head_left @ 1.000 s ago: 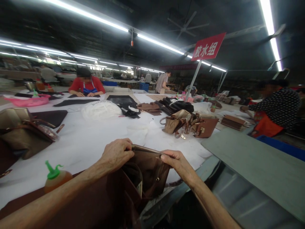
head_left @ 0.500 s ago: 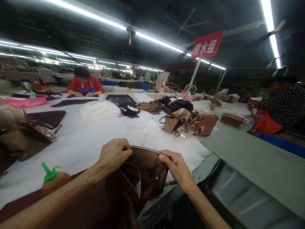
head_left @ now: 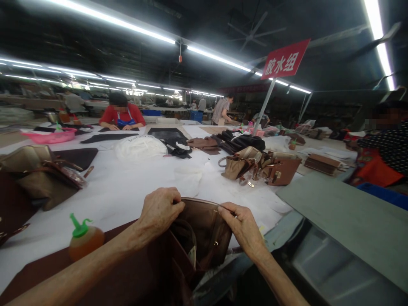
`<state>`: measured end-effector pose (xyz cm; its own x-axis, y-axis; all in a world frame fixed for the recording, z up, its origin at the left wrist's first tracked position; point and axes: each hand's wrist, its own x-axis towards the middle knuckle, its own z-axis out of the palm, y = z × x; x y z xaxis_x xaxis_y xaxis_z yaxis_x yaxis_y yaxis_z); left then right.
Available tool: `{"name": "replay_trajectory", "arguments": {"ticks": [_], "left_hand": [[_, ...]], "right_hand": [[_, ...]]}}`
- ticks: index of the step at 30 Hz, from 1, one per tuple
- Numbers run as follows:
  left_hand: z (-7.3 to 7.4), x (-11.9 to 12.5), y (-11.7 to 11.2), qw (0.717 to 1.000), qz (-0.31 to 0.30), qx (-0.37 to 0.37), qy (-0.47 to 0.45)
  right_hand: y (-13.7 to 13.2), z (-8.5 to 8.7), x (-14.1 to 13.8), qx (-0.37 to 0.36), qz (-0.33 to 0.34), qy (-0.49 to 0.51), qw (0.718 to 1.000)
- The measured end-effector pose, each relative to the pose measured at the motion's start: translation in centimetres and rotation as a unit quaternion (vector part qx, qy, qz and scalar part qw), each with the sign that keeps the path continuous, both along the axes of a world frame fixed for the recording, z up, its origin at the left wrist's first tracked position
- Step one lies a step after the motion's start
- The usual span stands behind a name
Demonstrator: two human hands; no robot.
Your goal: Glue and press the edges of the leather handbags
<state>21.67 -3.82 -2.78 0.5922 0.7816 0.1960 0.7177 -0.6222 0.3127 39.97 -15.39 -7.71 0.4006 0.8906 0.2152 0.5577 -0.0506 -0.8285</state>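
A brown handbag [head_left: 204,225] stands open in front of me, its lining, a zipper pull and a small pale label showing inside. My left hand [head_left: 162,210] pinches its top edge at the far left corner, fingers closed. At the right end of the same edge, my right hand [head_left: 240,221] grips the rim between thumb and fingers. The edge stretches between both hands. Behind my left forearm stands a glue bottle [head_left: 86,242] with a green nozzle and amber contents. Part of the bag's lower body lies in shadow.
White sheeting covers the table [head_left: 134,182]. More brown handbags [head_left: 283,168] stand at right, another handbag [head_left: 47,187] at left. A white plastic bundle [head_left: 140,148] and a pink basin [head_left: 51,135] lie farther back. A grey-green board [head_left: 344,212] is on the right. Co-workers sit across and at right.
The whole view has shifted, so the scene sits slightly farther right. Both hands keep their hold on the handbag's edge, with little other visible change.
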Motion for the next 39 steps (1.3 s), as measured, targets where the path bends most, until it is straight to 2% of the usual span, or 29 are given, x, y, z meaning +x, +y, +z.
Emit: {"name": "replay_trajectory", "arguments": {"ticks": [3, 6, 10, 13, 17, 29, 35, 39], "left_hand": [[-0.1, 0.0, -0.1, 1.0, -0.004, 0.009, -0.003], [-0.3, 0.0, -0.1, 1.0, 0.003, 0.017, -0.005], [-0.2, 0.0, -0.3, 1.0, 0.014, 0.02, -0.002], [-0.1, 0.0, -0.3, 1.0, 0.021, 0.022, 0.004], [-0.2, -0.1, -0.3, 0.999, 0.026, 0.028, 0.007], [-0.2, -0.1, -0.2, 1.0, 0.018, 0.022, -0.006], [-0.5, 0.1, 0.0, 0.999, 0.039, 0.024, -0.014], [-0.7, 0.0, 0.2, 0.999, 0.037, 0.021, -0.016]], "right_hand": [[-0.1, -0.1, -0.1, -0.009, 0.002, -0.033, 0.999], [0.0, 0.1, 0.0, 0.0, -0.002, -0.118, 0.993], [0.3, 1.1, -0.1, 0.018, -0.004, -0.28, 0.96], [0.7, 2.0, -0.5, 0.019, 0.022, -0.337, 0.941], [1.2, 2.5, -1.5, 0.014, 0.034, -0.357, 0.933], [1.9, 2.1, -1.9, 0.01, 0.032, -0.358, 0.933], [2.5, 2.7, -2.7, -0.022, 0.008, -0.409, 0.912], [3.6, 3.2, -4.1, -0.051, 0.025, -0.422, 0.905]]}}
